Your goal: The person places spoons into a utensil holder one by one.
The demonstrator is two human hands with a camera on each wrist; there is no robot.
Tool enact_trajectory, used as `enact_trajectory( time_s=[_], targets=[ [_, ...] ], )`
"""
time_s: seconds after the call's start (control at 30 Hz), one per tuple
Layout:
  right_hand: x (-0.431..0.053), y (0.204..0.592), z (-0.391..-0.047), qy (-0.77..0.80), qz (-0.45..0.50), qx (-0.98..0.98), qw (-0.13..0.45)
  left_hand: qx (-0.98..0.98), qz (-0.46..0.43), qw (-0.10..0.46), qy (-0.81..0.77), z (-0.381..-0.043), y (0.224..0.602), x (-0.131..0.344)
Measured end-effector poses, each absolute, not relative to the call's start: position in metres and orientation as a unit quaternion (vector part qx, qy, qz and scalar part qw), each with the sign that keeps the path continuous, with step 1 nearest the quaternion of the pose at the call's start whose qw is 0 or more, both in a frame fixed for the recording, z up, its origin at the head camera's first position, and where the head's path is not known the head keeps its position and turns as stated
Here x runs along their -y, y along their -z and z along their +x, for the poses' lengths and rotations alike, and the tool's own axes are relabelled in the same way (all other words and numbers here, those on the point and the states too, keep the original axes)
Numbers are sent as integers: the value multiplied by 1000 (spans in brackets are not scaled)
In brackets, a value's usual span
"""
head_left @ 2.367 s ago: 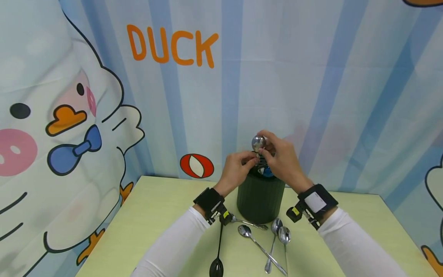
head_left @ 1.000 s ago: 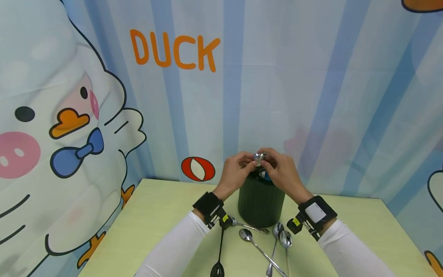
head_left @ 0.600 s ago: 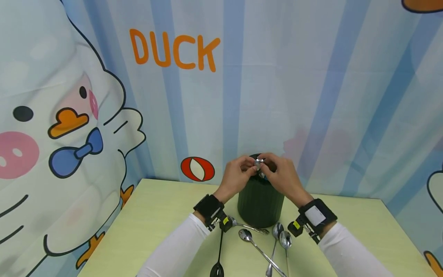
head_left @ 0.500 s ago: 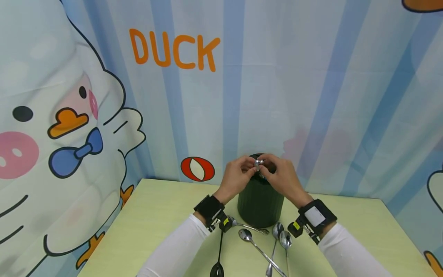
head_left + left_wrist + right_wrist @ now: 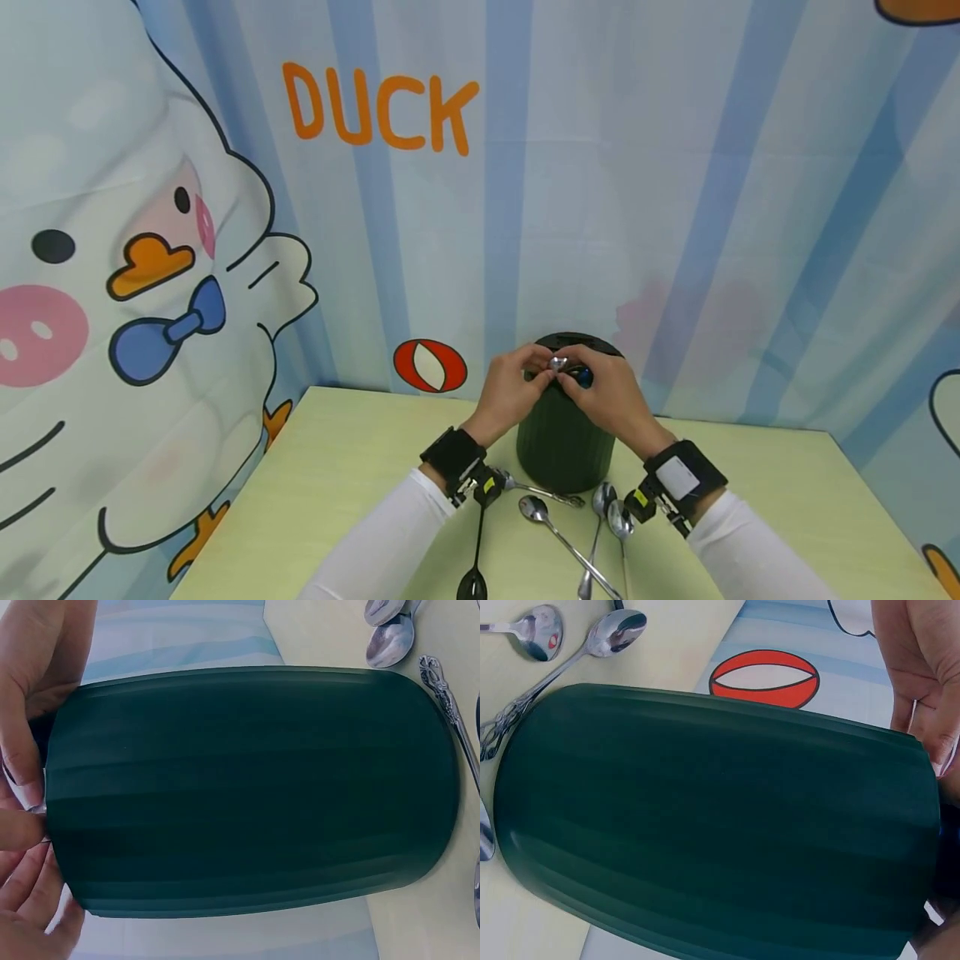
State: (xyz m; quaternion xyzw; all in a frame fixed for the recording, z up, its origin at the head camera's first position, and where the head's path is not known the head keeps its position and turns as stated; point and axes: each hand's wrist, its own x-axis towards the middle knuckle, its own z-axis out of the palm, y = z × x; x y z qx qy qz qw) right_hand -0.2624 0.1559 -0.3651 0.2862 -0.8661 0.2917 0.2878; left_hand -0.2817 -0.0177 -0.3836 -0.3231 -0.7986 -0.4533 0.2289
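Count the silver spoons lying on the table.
4. An ornate spoon by the green container; in front, a slanting spoon crosses a middle spoon, and a rightmost spoon lies beside them. Arms or container may hide others.

Head view bright, even; soft shadows on table (image 5: pixel 337 467); glints on spoons (image 5: pixel 534 507). Wrist views cooler, dimmer; pot (image 5: pixel 247 787) dark, faint sheen near base.

Comprises a pale yellow-green tabletop (image 5: pixel 360 467). Supports an upright dark green container (image 5: pixel 566 450) toward the rear. Carries, before it, an ornate-handled silver spoon (image 5: pixel 552 496), three other silver spoons (image 5: pixel 533 507), two crossing, and a black spoon (image 5: pixel 472 583).
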Motion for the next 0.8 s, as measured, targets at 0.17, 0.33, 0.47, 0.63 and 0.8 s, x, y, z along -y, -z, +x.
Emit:
enact_trajectory(
  time_s=[0.17,0.33,0.47,0.63,0.8],
  targets=[
    [-155,363,-261,-281,290,862,306,806,-316,243,438,-279,381,17],
    [-154,361,-259,-278,291,861,312,814,-310,247,424,-276,378,18],
    [-155,361,-257,-271,296,863,307,819,-309,235,422,-275,379,20],
    [-157,362,-254,-264,301,864,306,812,-314,220,440,-271,380,22],
    [-156,352,-245,-265,311,850,331,806,-318,246,434,-264,372,26]
  ],
)
